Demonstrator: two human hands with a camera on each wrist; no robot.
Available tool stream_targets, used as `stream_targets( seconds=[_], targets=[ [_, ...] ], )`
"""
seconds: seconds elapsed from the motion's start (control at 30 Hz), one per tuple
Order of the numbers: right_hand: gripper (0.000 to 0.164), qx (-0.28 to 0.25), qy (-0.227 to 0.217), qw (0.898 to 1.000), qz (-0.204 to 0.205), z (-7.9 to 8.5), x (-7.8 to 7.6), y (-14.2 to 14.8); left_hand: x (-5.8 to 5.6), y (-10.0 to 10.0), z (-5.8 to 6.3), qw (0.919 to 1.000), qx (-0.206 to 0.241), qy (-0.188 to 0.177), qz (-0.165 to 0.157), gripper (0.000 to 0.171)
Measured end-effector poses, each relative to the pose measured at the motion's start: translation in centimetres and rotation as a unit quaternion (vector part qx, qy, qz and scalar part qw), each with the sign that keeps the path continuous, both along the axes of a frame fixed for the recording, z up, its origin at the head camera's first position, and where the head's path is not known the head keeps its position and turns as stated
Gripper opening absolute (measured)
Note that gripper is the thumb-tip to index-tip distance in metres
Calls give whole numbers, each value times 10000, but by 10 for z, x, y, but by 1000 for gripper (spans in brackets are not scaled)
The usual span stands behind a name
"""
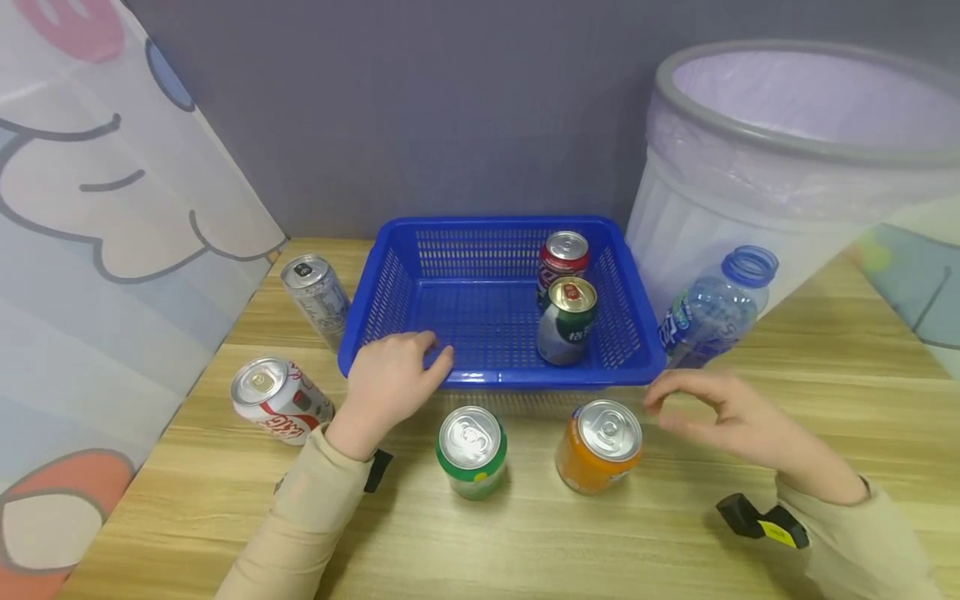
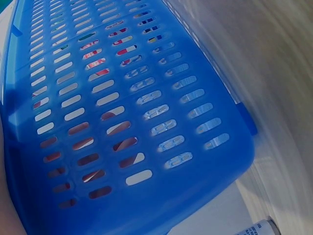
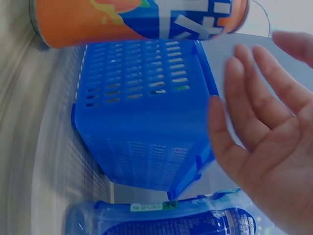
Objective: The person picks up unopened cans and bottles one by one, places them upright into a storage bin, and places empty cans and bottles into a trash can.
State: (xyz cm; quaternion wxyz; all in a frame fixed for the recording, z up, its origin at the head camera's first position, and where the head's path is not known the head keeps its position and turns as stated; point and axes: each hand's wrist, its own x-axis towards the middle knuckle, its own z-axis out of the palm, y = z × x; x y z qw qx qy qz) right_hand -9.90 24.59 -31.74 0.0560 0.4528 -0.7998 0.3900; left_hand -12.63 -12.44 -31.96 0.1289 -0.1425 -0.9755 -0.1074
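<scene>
In the head view my left hand point(image 1: 393, 377) lies over the front left rim of the blue basket point(image 1: 498, 377), thumb and index finger apart; its other fingers are hidden. My right hand point(image 1: 723, 417) hovers beside the basket's front right corner, holding nothing, fingers loosely bent in the right wrist view. Left of it stands an orange soda can point(image 1: 597, 447). A green soda can point(image 1: 471, 452) stands before the basket, nearer my left hand. Inside the basket, at its right side, are a dark green can point(image 1: 567, 323) and a red can point(image 1: 564, 258).
Left of the basket, a silver can point(image 1: 317, 293) and a white-and-red cola can point(image 1: 281, 400) stand on the wooden table point(image 1: 525, 550). A clear blue plastic bottle point(image 1: 716, 308) stands right of the basket, in front of a large lined bin point(image 1: 720, 192). A grey panel point(image 1: 420, 108) rises behind.
</scene>
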Motion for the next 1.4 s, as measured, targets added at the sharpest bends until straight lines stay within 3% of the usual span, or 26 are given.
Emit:
stream_targets(
  seconds=[0.17, 0.43, 0.93, 1.4],
  targets=[
    [51, 586, 137, 9981, 153, 1, 0, 2, 0, 0, 0, 10000, -4, 7, 1, 37],
    [71, 679, -211, 9961, 522, -2, -2, 6, 0, 0, 0, 10000, 13, 45, -42, 36],
    [73, 1056, -382, 9911, 711, -3, -2, 5, -1, 0, -1, 10000, 32, 79, -44, 36],
    [75, 975, -471, 9909, 798, -9, -2, 2, -1, -1, -2, 9999, 58, 140, -67, 36]
  ],
)
